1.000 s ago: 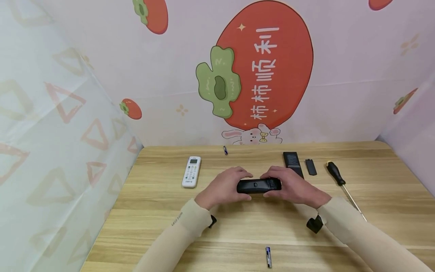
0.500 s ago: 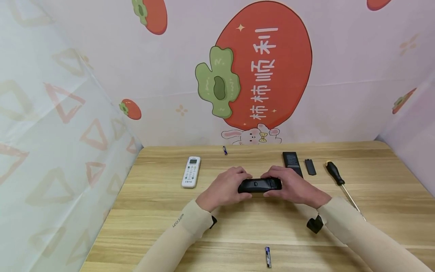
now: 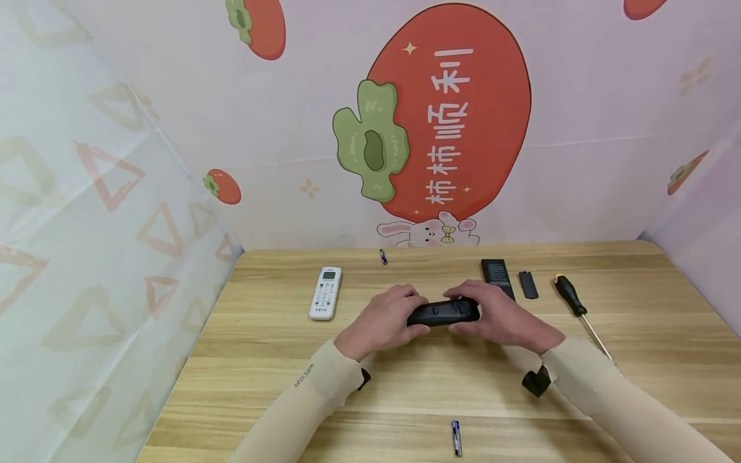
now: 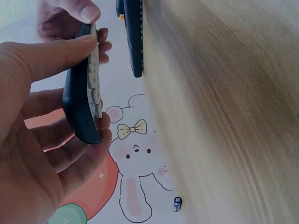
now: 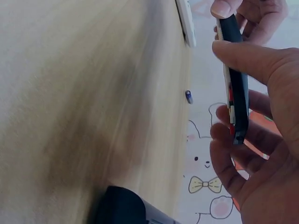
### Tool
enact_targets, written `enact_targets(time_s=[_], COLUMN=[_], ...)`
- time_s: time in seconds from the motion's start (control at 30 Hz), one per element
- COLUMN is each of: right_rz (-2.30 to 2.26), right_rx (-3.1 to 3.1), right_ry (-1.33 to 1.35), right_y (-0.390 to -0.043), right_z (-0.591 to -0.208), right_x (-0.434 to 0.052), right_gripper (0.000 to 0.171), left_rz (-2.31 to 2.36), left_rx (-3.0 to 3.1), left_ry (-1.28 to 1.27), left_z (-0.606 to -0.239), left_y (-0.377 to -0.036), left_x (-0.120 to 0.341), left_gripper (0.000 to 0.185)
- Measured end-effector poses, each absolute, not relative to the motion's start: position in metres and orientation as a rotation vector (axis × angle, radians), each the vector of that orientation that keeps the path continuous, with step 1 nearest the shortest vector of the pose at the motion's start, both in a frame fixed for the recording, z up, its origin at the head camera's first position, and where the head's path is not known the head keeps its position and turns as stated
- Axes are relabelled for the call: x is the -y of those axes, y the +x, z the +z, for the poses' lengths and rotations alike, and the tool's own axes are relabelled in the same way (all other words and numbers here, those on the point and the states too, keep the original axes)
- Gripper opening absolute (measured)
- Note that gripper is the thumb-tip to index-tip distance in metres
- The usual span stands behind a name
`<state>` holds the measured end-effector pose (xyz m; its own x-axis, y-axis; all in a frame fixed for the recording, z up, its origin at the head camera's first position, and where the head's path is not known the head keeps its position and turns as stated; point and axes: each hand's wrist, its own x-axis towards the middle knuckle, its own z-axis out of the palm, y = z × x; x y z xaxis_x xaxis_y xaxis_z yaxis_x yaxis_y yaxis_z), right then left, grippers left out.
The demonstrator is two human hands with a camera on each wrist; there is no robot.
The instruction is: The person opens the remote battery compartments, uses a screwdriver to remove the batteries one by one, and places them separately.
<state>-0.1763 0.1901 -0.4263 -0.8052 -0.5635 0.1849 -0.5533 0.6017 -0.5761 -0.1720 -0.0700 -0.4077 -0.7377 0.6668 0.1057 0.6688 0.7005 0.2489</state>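
Note:
A black remote control (image 3: 442,312) is held crosswise above the table, its back upward in the head view. My left hand (image 3: 382,318) grips its left end, thumb on the near side and fingers on the far side. My right hand (image 3: 498,314) grips the right end in a similar way. Pale buttons show on the underside of the remote control (image 4: 77,98) in the left wrist view. Red and white buttons appear along the remote control (image 5: 239,93) in the right wrist view. The hands hide both ends in the head view.
Behind my right hand lie a black labelled case (image 3: 496,276), a small black cover (image 3: 529,284) and a screwdriver (image 3: 572,296). A white remote control (image 3: 326,293) lies to the left. One battery (image 3: 383,256) is near the back edge, another battery (image 3: 457,438) near the front.
The remote control has tilted slightly, its right end now a little farther up in the view. My right fingers have shifted a little on that end. Both hands keep hold.

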Motion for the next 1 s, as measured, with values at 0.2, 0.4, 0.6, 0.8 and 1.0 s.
enact_targets(time_s=[0.2,0.4,0.6,0.8,1.0], right_rz=[-1.049,-1.197,-1.38,-1.525,-1.59], right_rx=[-2.793,-2.705,-2.533,-2.39,-2.324], right_ry=[-0.835,-0.626,-0.422,-0.305,-0.307], right_y=[-0.179,-0.183,-0.189,-0.19,-0.187], right_z=[-0.425,-0.428,-0.428,-0.424,-0.424], right_x=[-0.194,-0.194,-0.192,-0.189,-0.188], right_gripper=[0.081,0.077,0.066,0.059,0.049], left_rz=[-0.429,-0.43,-0.458,-0.493,-0.513], left_rx=[2.904,2.895,2.883,2.844,2.836], left_ry=[-1.047,-0.983,-0.941,-0.886,-0.852], left_z=[-0.409,-0.41,-0.41,-0.41,-0.408], left_y=[-0.172,-0.172,-0.171,-0.17,-0.168], left_x=[0.069,0.068,0.066,0.064,0.062], left_gripper=[0.042,0.042,0.041,0.041,0.041])
